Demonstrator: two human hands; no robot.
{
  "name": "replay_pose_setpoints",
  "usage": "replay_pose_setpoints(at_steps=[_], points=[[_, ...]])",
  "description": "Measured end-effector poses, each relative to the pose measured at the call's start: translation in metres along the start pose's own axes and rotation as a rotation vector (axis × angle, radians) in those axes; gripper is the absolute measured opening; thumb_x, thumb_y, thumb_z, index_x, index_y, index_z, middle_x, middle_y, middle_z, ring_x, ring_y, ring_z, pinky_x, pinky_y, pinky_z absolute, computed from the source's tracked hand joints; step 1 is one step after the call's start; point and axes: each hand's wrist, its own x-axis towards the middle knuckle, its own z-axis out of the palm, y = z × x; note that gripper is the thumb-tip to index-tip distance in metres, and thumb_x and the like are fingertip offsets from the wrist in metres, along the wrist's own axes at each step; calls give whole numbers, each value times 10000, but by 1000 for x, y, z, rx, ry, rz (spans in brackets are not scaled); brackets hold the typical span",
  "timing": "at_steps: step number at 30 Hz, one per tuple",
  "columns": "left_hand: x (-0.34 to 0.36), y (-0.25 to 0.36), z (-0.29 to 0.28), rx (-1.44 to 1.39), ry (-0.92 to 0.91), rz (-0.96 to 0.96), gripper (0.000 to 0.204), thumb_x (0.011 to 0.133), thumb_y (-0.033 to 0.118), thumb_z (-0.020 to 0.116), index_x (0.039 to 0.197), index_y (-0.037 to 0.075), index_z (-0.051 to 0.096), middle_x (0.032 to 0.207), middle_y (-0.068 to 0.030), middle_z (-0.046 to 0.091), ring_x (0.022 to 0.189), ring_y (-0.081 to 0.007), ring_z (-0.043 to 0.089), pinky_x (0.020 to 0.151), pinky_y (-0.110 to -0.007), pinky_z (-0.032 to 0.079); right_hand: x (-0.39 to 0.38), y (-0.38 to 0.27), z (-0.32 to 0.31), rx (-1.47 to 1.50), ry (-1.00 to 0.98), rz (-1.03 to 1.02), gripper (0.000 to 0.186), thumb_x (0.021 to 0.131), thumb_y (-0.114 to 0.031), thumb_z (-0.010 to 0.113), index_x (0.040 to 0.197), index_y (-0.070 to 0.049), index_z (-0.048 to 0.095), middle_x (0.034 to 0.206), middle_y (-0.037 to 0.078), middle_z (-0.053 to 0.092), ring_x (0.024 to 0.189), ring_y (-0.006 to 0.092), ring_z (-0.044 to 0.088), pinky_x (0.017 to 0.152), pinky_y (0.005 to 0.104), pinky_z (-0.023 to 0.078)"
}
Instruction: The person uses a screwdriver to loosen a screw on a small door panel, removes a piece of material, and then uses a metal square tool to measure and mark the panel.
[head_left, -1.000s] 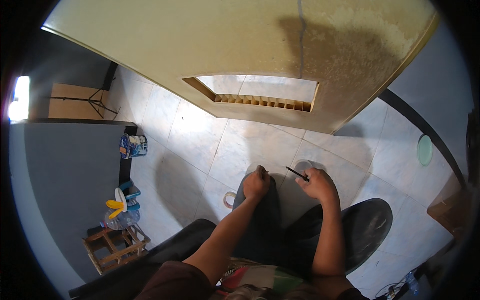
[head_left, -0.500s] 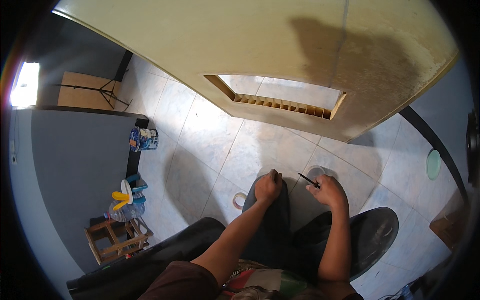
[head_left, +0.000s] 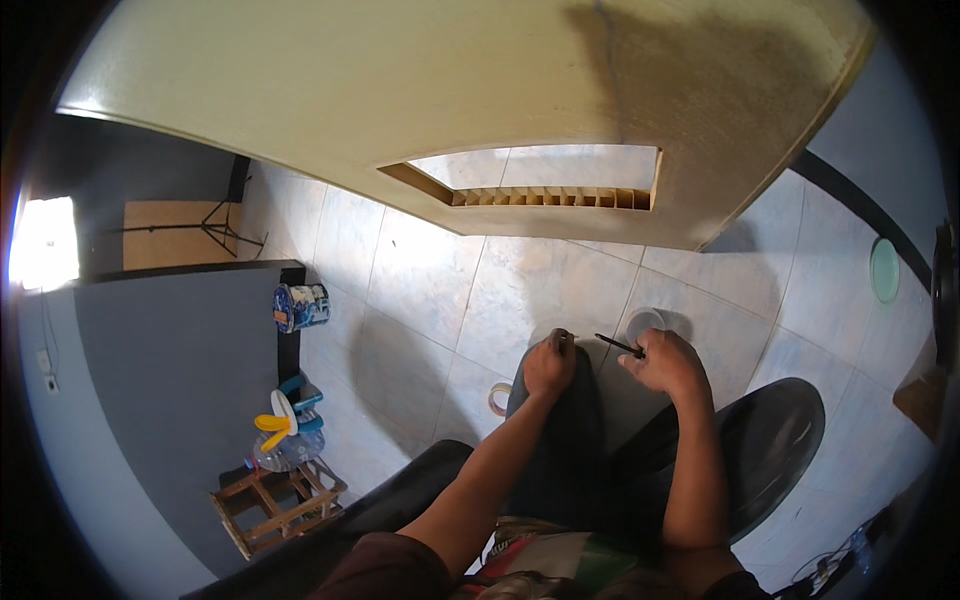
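Observation:
My left hand (head_left: 550,364) is closed in a pinch above my left knee. Something tiny may be between its fingertips, too small to make out. In my right hand (head_left: 668,362) is a thin black stick-like tool (head_left: 622,346), its narrow end pointing left at my left fingers, with a small gap between. Just beyond the right hand, a small round translucent cup (head_left: 645,321) stands on the floor, partly hidden by that hand. A roll of tape (head_left: 498,399) lies left of my knee.
A large cream door panel (head_left: 300,90) with a rectangular cutout rises ahead. On the left are a paint bucket (head_left: 301,307), a clear plastic bottle (head_left: 290,452) and a wooden stool (head_left: 275,507) beside a grey half wall (head_left: 180,370). A green lid (head_left: 884,270) is at the right.
The whole view has shifted and turned slightly. My left fingertips now face the tool more, and the tool's tip sits nearer to them. The right hand keeps its hold.

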Motion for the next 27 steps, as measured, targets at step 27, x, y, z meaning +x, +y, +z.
replay_pose_setpoints(at_steps=[27], points=[[228,-46,-249,-1195,918,51,230,886,184,742,889,-42,697,944,-87,693,990,-191,604,951,-317,450,-36,36,-16,70,139,-68,393,844,-386,796,1008,-37,720,1042,202,740,1013,380,702,874,468,545]])
